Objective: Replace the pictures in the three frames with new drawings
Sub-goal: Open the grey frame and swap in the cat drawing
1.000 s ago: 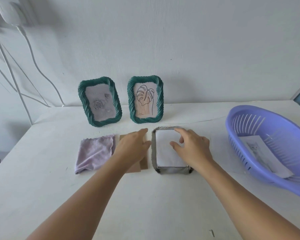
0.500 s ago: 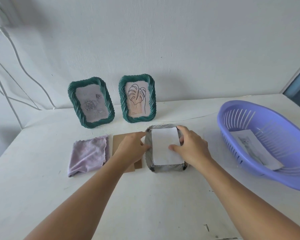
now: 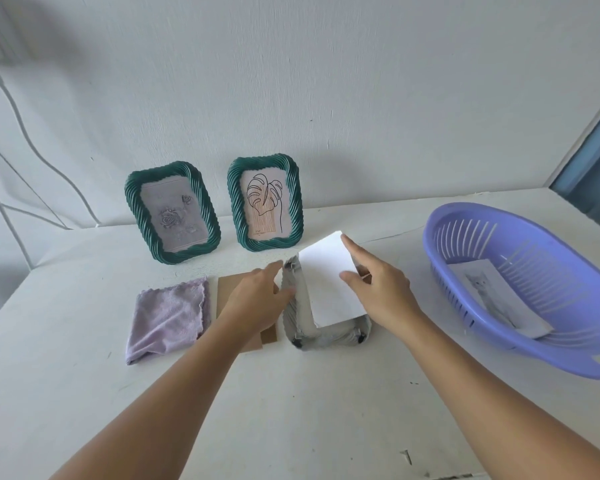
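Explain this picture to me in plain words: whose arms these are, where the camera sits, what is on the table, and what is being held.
No machine here: these are a person's two bare arms, seen from a wide-angle camera worn on their head, looking forward and down.

On the white table, two green twisted-rim picture frames stand against the wall: the left frame shows grey roses, the right frame a line-drawn leaf. A third frame lies face down, its grey back up. Beside it lie brown backing boards and a folded lilac cloth. A purple slotted plastic basket on the right holds a sheet with a cat drawing.

The right hand pinches a blank white sheet, tilted over the face-down frame. The left hand rests with fairly straight fingers against that frame's left edge, over the boards.
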`<state>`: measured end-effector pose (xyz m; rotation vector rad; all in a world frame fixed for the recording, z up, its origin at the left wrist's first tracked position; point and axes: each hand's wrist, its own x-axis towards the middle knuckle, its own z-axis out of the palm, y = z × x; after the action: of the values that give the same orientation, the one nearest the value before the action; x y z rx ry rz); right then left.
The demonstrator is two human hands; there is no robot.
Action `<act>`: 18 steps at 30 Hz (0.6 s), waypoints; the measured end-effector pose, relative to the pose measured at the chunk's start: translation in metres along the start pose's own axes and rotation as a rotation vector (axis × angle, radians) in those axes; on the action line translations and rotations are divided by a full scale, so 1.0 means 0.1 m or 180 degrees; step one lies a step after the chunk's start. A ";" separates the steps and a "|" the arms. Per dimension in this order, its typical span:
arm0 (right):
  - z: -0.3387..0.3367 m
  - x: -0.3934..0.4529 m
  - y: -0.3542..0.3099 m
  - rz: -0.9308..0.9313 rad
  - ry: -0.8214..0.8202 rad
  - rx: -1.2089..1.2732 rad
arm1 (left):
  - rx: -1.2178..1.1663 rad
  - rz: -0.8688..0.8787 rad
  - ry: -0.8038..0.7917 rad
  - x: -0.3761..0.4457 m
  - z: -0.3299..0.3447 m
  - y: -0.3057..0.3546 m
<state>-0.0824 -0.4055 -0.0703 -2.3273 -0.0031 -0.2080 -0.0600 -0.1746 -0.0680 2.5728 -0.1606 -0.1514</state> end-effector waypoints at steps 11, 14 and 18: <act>-0.19 0.02 -0.08 0.0135 0.0092 0.1278 | -0.2188 -0.0155 -0.0327 0.10 -0.05 0.49; -0.23 0.00 -0.07 0.0236 0.0145 0.1118 | -0.2597 -0.0145 -0.0354 0.14 -0.03 0.53; -0.32 -0.05 -0.09 0.0170 0.0254 0.0468 | -0.2547 -0.0035 -0.0180 0.16 -0.01 0.59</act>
<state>-0.0931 -0.4215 -0.0430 -2.1687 0.0807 -0.2650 -0.0487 -0.2265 -0.0370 1.7736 -0.0815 -0.2365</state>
